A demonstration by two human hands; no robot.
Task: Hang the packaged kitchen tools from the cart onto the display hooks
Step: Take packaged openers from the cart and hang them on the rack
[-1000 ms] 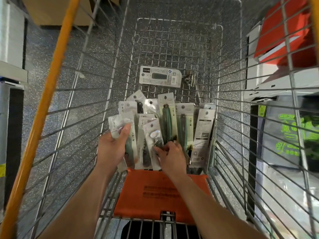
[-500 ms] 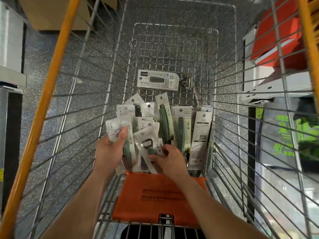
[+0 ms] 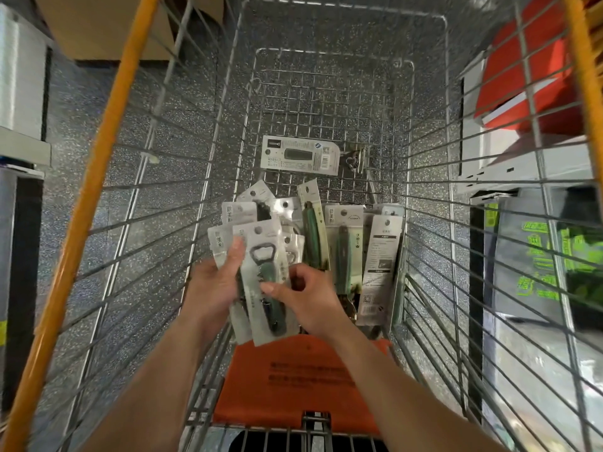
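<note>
- I looked straight down into a silver wire shopping cart [image 3: 427,230] with orange top rails [image 3: 98,177]. It stood on a dark speckled floor [image 3: 81,132].
- My left hand [image 3: 212,288] gripped a small fanned stack of clear plastic packets with white header cards [image 3: 218,239]. Its thumb lay flat up the front of them.
- The front one was a clear packet holding a dark green-handled bottle opener [image 3: 266,275]. It stood upright with its hang-hole at the top, held over the near end of the basket.
- My right hand [image 3: 310,298] met that packet from the right. The thumb pressed on its face and the fingers [image 3: 295,270] curled at its right edge, pinching it.
- Both hands were therefore clenched on packaging, close together, with the bottle opener packet between them.
- Behind my hands, more packets leaned upright in a loose pile at the near end of the basket. Among them were two long cards with green-handled tools [image 3: 344,256].
- A grey card with its printed back showing [image 3: 380,265] stood at the pile's right side.
- Farther along the wire floor, a white rectangular packet [image 3: 300,155] lay flat and crosswise, apart from the pile. A small metal item [image 3: 354,158] sat just beside its right end, too small to make out.
- An orange plastic seat flap [image 3: 293,380] lay beneath my wrists.
- Outside the cart, a red and white box [image 3: 528,76] sat to the right. A brown cardboard box [image 3: 107,24] sat at the upper left.
</note>
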